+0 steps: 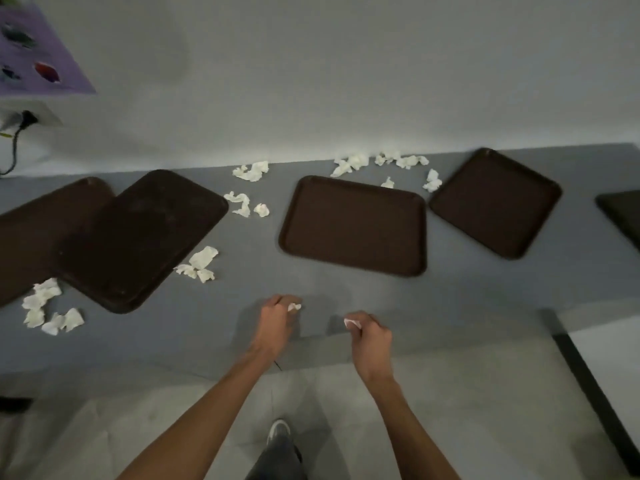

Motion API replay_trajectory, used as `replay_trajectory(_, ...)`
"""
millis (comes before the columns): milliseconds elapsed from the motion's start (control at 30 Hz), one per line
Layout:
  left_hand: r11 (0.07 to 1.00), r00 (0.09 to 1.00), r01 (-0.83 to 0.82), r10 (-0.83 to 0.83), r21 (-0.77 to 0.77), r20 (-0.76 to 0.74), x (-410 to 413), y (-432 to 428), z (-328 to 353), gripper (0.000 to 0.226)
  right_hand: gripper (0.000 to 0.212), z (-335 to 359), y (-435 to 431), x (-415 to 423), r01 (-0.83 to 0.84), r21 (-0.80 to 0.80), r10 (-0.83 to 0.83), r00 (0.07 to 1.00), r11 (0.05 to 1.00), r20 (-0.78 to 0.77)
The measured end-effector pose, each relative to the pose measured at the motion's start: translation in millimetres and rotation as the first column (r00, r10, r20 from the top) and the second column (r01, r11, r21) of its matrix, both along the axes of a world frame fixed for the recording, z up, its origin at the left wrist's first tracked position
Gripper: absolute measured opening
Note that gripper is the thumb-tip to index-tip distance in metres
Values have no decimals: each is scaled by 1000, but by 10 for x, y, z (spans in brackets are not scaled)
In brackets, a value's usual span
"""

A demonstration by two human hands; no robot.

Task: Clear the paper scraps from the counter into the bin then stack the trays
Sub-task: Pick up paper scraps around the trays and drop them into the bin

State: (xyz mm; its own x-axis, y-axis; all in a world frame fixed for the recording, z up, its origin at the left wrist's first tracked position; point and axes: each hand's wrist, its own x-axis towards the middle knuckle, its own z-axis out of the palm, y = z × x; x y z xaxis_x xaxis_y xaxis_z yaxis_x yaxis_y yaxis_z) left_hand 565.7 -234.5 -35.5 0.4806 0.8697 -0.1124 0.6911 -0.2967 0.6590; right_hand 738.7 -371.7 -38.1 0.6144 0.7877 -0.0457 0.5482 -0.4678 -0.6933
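Several brown trays lie on the grey counter [242,306]: two overlapping at the left [138,237], one in the middle [353,225], one at the right [495,202]. White paper scraps are scattered in clumps at the near left [45,306], beside the left tray [201,263], between the trays [246,202] and along the back edge [381,162]. My left hand [277,318] pinches a small scrap [294,307] near the counter's front. My right hand [369,337] holds another scrap [351,323] in curled fingers. No bin is in view.
A dark tray edge [623,216] shows at the far right. A plug and cable [20,133] hang on the wall at the left under a purple box [38,53]. A black strip [588,386] bounds the counter's right end. My shoe [278,431] stands on the tiled floor below.
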Motion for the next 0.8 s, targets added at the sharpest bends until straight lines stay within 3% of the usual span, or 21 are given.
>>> replay_trajectory(100, 999, 994, 29, -34, 45, 106, 474, -462, 106, 24, 6, 211, -577, 263, 105, 111, -95, 992, 988, -88)
replay_trajectory(433, 964, 947, 262, -267, 56, 179, 2257, -2538, 241, 5, 8, 420, -2872, 1511, 465, 222, -422, 881, 857, -214)
replay_trajectory(800, 768, 770, 637, -631, -63, 91, 4246, -4355, -134, 2, 6, 77, -5092, 3015, 827, 110, -763, 553, 551, -335)
